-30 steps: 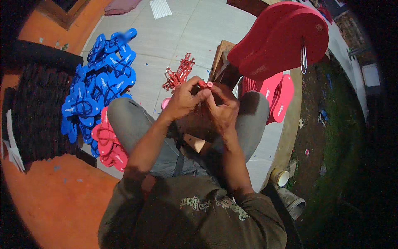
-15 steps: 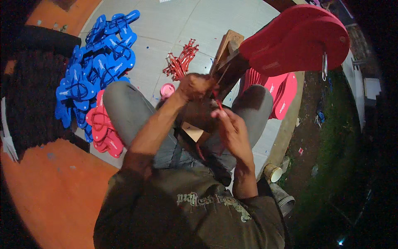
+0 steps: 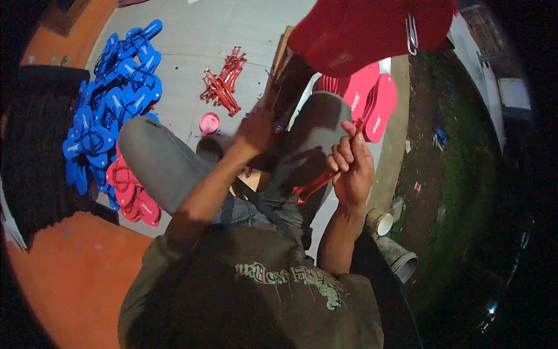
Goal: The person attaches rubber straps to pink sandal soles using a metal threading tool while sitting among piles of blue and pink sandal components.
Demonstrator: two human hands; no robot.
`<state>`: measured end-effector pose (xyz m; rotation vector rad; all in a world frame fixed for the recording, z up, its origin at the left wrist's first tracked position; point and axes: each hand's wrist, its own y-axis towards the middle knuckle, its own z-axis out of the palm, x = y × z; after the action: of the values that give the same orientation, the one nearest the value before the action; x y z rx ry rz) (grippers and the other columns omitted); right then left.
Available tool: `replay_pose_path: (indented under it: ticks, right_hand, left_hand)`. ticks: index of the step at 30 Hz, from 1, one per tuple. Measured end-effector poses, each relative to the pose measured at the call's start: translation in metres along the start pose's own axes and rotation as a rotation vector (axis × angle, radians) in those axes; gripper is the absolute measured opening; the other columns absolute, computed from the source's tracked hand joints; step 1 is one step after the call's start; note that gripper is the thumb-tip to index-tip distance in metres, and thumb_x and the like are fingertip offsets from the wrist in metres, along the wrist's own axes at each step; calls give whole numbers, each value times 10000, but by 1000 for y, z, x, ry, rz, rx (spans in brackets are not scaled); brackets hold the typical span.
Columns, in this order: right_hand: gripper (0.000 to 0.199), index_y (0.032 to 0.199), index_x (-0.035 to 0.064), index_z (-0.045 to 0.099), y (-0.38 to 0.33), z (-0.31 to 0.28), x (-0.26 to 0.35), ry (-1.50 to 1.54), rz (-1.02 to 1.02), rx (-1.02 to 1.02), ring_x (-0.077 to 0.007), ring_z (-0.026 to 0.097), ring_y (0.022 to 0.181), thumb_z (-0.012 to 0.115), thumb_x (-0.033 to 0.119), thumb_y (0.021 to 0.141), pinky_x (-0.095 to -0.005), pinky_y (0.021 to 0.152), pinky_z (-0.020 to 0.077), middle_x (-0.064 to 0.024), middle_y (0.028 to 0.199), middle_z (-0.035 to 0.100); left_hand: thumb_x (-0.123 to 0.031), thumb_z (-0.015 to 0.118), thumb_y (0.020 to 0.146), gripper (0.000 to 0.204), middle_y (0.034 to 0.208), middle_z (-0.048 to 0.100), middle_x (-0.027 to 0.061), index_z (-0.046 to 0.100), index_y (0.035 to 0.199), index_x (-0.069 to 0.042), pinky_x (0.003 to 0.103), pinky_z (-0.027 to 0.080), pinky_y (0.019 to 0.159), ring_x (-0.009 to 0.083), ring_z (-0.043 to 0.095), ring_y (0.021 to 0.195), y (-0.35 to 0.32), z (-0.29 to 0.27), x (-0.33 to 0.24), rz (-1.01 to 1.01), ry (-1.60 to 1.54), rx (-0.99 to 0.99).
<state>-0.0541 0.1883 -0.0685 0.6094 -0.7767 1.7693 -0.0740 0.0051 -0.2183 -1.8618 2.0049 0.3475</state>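
My right hand point(image 3: 356, 168) is raised over my right thigh with its fingers curled around a red sandal strap point(image 3: 317, 185). The strap's forked ends hang out toward my lap. In shadow, my left hand point(image 3: 258, 129) rests by the dark wooden stand point(image 3: 285, 78) between my knees; its fingers are too dark to make out. A stack of red sandal soles point(image 3: 372, 35) juts from the top of the stand. Beyond my left hand lies a pile of red straps point(image 3: 224, 84) on the tiles, with a small round pink container point(image 3: 209, 123) beside it.
Blue flip-flops point(image 3: 110, 110) are heaped at the left, with pink flip-flops point(image 3: 132, 189) by my left knee. More pink soles point(image 3: 378, 107) stand beyond my right knee. A pale cup point(image 3: 381, 223) sits at the floor's right edge, beside dirt and grass.
My right hand has moved right and slightly up, away from my left hand, carrying the red strap. My left hand has shifted slightly down and left. The whole view has shifted.
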Motion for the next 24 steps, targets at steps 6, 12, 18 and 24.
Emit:
replay_pose_path:
  ticks: [6,12,18,24]
  right_hand:
    - [342,1125,-17,430,13,14,-11,180,-59,75,-25,222,467,308,239,933,-175,438,246,55,569,232]
    - [312,1036,-19,537,-2,4,-30,-787,-223,-303,-98,511,668,527,229,847,-214,620,410,-47,791,579]
    - [277,866,-15,594,-11,-19,-29,-530,86,-235,-66,488,609,546,256,839,-200,568,402,-16,691,554]
    - [294,933,-5,547,-8,-40,-43,-61,284,-103,-75,510,598,510,276,854,-186,536,425,-14,704,542]
  left_hand:
    - [-309,554,798,322,770,594,158,586,932,-17,330,438,641,266,578,683,-43,-100,-73,238,-767,370]
    - [-286,570,791,290,621,543,128,564,786,4,342,416,546,233,541,561,-49,-86,-79,307,-736,-63]
    - [-224,529,828,198,663,548,37,535,775,-34,221,346,358,67,443,383,-38,-86,-66,-123,-1322,560]
    - [-145,568,799,120,642,517,20,496,810,-49,170,298,304,55,423,352,-41,-85,-53,-313,-1840,657]
